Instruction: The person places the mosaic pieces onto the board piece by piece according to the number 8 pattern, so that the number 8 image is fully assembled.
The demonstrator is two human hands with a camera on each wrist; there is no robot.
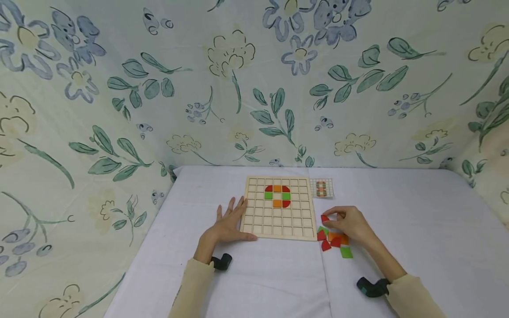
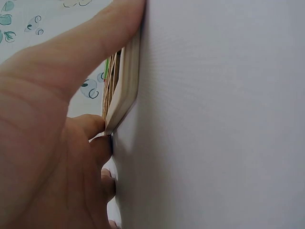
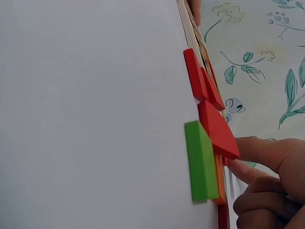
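My left hand (image 1: 228,224) spreads its fingers along the left edge of a wooden grid board (image 1: 278,225), its thumb by the near edge. In the left wrist view, the thumb (image 2: 90,43) crosses in front of the board's pale rim (image 2: 126,81). Red, orange and green tiles form a partial ring on the board, around a bare square. Just right of the board, my right hand (image 1: 351,223) pinches a red tile (image 1: 324,218) between thumb and fingertips, above a loose pile. That pile holds red tiles (image 1: 326,245), orange tiles (image 1: 344,239) and a green tile (image 1: 347,252).
A small gridded pattern card (image 1: 322,188) lies against the board's upper right side, printed with red, orange and green shapes. White cloth (image 1: 274,278) covers the table. Behind hangs a floral curtain (image 1: 238,88). Black wrist cameras (image 1: 371,287) sit on both forearms.
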